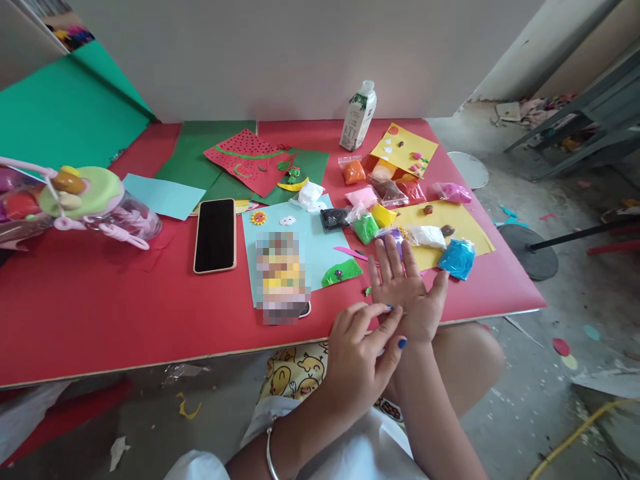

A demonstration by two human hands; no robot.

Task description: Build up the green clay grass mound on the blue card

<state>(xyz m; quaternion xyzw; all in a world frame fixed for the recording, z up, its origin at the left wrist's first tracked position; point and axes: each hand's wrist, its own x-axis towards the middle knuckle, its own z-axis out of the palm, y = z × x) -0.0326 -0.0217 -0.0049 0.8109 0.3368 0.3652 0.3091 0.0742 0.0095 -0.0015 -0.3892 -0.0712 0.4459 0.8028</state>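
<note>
My right hand (406, 300) lies palm up over the table's front edge, its fingers stretched out and slightly spread. Over it is my left hand (365, 337), palm down with bent fingers and blue nails, its fingertips pressing into the right palm. A tiny yellowish bit seems to show at the left index fingertip, too small to name. Just beyond the right fingers lie bags of modelling clay: purple (393, 239), white (427, 236) and blue (456, 259). A green paper piece (343, 272) with a small purple flower lies left of the right hand.
A light blue sheet (320, 243) carries a clay sun (259, 218) and clouds. Left of it lies a phone (215, 235). A watermelon-patterned red sheet (245, 157), a carton bottle (358, 117) and a yellow card (404, 150) are farther back. A clear tumbler (95, 207) lies at far left.
</note>
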